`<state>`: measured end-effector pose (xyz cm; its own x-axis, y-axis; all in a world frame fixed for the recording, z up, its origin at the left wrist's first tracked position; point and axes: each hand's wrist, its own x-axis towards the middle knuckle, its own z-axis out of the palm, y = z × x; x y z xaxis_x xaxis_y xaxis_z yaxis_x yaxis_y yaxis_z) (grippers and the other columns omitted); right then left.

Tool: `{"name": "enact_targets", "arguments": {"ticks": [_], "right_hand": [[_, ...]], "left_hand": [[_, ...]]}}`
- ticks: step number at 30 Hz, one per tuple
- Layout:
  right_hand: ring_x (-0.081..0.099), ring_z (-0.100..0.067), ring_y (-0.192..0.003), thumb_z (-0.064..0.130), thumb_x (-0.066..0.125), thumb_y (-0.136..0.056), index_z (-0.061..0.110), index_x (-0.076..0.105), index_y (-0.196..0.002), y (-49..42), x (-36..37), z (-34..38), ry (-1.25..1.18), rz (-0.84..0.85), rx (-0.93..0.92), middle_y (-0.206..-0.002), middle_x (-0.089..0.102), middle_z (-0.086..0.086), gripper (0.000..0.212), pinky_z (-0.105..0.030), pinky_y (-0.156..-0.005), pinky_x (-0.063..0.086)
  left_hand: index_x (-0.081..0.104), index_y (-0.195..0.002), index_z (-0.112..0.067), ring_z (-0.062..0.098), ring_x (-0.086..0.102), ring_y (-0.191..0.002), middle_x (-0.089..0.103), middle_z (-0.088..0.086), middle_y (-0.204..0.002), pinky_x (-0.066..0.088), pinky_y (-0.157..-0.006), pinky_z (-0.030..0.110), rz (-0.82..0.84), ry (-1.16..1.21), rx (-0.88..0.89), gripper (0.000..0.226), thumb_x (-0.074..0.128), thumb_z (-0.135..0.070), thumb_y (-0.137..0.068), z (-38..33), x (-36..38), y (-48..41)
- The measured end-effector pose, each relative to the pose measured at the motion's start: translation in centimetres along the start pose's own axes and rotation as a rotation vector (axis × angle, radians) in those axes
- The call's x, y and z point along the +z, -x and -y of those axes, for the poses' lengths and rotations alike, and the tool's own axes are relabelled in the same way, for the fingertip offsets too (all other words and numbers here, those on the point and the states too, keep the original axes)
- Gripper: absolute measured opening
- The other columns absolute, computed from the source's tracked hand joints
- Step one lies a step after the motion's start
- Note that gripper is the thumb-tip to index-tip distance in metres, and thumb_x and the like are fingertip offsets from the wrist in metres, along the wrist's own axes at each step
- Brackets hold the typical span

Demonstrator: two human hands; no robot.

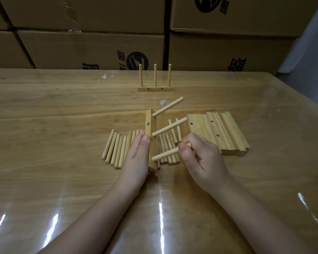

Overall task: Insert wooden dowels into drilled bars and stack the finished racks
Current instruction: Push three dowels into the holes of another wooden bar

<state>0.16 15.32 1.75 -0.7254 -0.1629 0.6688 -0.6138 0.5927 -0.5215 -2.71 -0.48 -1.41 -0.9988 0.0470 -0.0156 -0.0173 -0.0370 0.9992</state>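
Observation:
My left hand (136,158) grips a drilled wooden bar (150,125), held on end above the table. Two dowels stick out of the bar to the right, an upper one (167,106) and a middle one (170,126). My right hand (200,158) pinches a third dowel (164,154) whose left end meets the bar's lowest hole. Loose dowels (116,148) lie in a row on the table under and beside my hands. A finished rack (155,88) with three upright dowels stands further back.
A batch of drilled bars (218,132) lies side by side to the right of my hands. Stacked cardboard boxes (92,48) wall off the table's far edge. The wooden table (44,116) has a glossy clear cover.

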Motion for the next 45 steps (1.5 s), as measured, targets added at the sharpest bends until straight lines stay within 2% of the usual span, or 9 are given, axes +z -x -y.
{"name": "enact_targets", "arguments": {"ticks": [5,10,17,20,23,27,35,39,45], "right_hand": [[0.042,-0.008,-0.053,0.024,0.039,-0.093,0.005,0.051,-0.068,-0.1,0.1,0.6,-0.008,-0.019,-0.011,-0.053,0.044,0.004,0.033,-0.008,-0.057,0.032],[0.032,0.004,-0.049,0.022,0.04,-0.092,0.008,0.05,-0.067,-0.2,0.1,1.2,0.029,-0.051,-0.034,-0.057,0.036,0.014,0.031,-0.005,-0.056,0.03],[0.038,-0.009,-0.046,0.025,0.041,-0.093,0.006,0.049,-0.064,-0.1,0.2,1.5,0.033,-0.054,-0.01,-0.05,0.038,0.007,0.035,-0.007,-0.05,0.028],[0.038,-0.003,-0.045,0.032,0.04,-0.094,0.011,0.049,-0.069,0.0,0.2,1.3,-0.048,-0.019,0.033,-0.053,0.04,0.011,0.034,-0.008,-0.05,0.029],[0.048,-0.005,-0.049,0.051,0.039,-0.092,0.026,0.047,-0.084,0.3,0.3,1.1,-0.16,0.032,0.087,-0.058,0.048,0.013,0.028,-0.012,-0.049,0.036],[0.056,-0.009,-0.066,0.055,0.051,-0.081,0.02,0.053,-0.09,0.7,1.0,1.0,-0.096,0.124,0.197,-0.072,0.057,0.008,0.036,-0.026,-0.058,0.047],[0.058,-0.006,-0.073,0.027,0.064,-0.084,0.02,0.061,-0.091,0.1,1.0,0.3,-0.178,0.048,0.365,-0.08,0.062,0.007,0.011,-0.023,-0.065,0.049],[0.056,-0.003,-0.075,0.028,0.067,-0.082,0.033,0.06,-0.093,0.1,1.0,0.0,-0.258,0.075,0.498,-0.084,0.063,0.009,0.014,-0.017,-0.067,0.048],[0.061,-0.01,-0.084,0.024,0.069,-0.081,0.037,0.063,-0.091,-0.1,0.9,-0.2,-0.392,0.067,0.577,-0.088,0.067,0.01,0.017,-0.025,-0.075,0.053]], "left_hand": [[0.042,-0.14,-0.027,0.013,0.063,-0.056,0.041,0.029,-0.138,0.049,-0.042,0.027,0.009,0.031,-0.023,0.045,0.041,-0.042,-0.098,-0.1,0.1,0.1],[0.045,-0.137,-0.022,0.013,0.062,-0.051,0.041,0.037,-0.131,0.049,-0.044,0.029,0.053,0.018,-0.007,0.043,0.039,-0.041,-0.099,-0.2,0.0,0.3],[0.042,-0.135,-0.025,0.016,0.065,-0.065,0.049,0.026,-0.128,0.051,-0.044,0.028,0.057,-0.012,0.018,0.042,0.036,-0.043,-0.097,-0.3,0.1,0.6],[0.046,-0.13,-0.022,0.015,0.063,-0.064,0.054,0.02,-0.113,0.05,-0.044,0.025,0.067,-0.048,0.068,0.04,0.034,-0.043,-0.098,-0.5,0.2,0.6],[0.052,-0.119,-0.015,0.011,0.06,-0.05,0.058,0.013,-0.085,0.044,-0.04,0.019,0.081,-0.038,0.153,0.041,0.033,-0.044,-0.097,-0.8,0.2,0.8],[0.055,-0.093,-0.014,0.009,0.058,-0.051,0.062,-0.002,-0.063,0.046,-0.046,0.018,0.08,0.064,0.204,0.036,0.039,-0.046,-0.093,-1.0,0.1,0.9],[0.049,-0.101,-0.009,0.024,0.072,-0.072,0.074,0.012,-0.083,0.055,-0.06,0.025,0.139,0.304,0.1,0.033,0.05,-0.038,-0.086,-1.2,0.0,0.6],[0.062,-0.095,-0.018,0.029,0.073,-0.083,0.074,0.014,-0.095,0.056,-0.065,0.026,0.161,0.318,0.111,0.021,0.052,-0.035,-0.088,-1.1,0.0,0.7],[0.058,-0.105,-0.013,0.03,0.072,-0.086,0.073,0.014,-0.099,0.057,-0.067,0.025,0.197,0.332,0.091,0.031,0.055,-0.038,-0.088,-1.1,-0.2,0.6]]}}
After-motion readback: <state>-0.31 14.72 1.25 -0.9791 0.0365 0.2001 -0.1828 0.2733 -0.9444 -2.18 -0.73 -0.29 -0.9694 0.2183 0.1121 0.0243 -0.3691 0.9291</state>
